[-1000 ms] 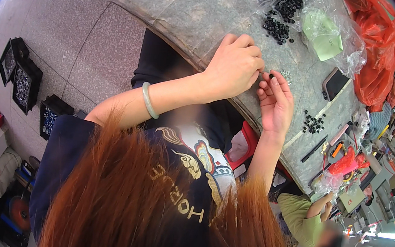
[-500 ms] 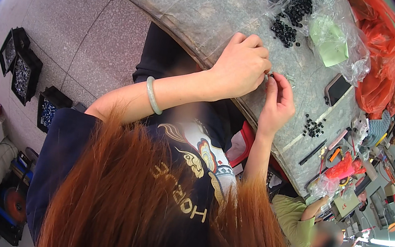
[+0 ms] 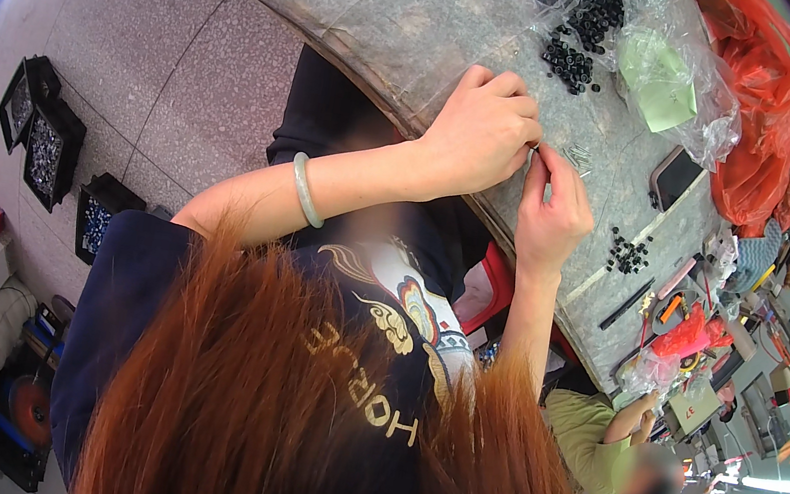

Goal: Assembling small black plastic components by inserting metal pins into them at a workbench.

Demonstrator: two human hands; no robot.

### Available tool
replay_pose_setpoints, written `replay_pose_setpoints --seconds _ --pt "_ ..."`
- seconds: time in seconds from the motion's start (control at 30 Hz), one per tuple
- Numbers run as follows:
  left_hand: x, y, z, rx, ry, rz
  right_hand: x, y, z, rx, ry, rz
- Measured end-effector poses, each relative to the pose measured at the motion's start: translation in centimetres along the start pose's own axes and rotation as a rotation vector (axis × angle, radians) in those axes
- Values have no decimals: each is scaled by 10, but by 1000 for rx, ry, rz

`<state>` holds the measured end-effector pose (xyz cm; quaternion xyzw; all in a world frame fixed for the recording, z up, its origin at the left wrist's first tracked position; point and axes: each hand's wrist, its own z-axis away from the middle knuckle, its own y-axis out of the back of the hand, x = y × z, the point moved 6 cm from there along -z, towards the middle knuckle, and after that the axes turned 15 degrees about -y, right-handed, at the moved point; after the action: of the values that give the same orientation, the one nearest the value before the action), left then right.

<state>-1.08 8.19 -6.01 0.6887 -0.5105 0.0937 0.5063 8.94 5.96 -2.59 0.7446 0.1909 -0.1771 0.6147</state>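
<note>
My left hand (image 3: 485, 130), a pale bangle (image 3: 306, 190) on its wrist, is closed above the table near its front edge. What its curled fingers hold is hidden. My right hand (image 3: 557, 209) pinches a tiny black part (image 3: 536, 149) right against the left fingertips. Just beyond the fingertips lie several thin, clear or silvery pins (image 3: 579, 159). A scatter of small black pieces (image 3: 628, 251) is to the right of my right hand. Farther back, a heap of small black ring-like caps (image 3: 570, 66) spills from a clear plastic bag (image 3: 716, 120).
A phone (image 3: 675, 178) and a black pen (image 3: 626, 304) lie on the grey-covered table (image 3: 369, 1). Red plastic bags (image 3: 768, 107) are at the far right. Black bins (image 3: 53, 150) of small parts stand on the left floor. A co-worker in green (image 3: 586, 436) sits at right.
My right hand has tilted slightly and its fingertips have closed in on the left fingertips, so the tiny black part is now mostly covered. The left hand has hardly moved.
</note>
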Motion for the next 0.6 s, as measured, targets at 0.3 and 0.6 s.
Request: replay_pose_setpoints --seconds 0.3,0.6 --pt "1 0 2 51 -30 15 -4 -2 0 -52 3 54" --pt "1 1 4 62 -31 16 10 -7 11 121 -21 -130"
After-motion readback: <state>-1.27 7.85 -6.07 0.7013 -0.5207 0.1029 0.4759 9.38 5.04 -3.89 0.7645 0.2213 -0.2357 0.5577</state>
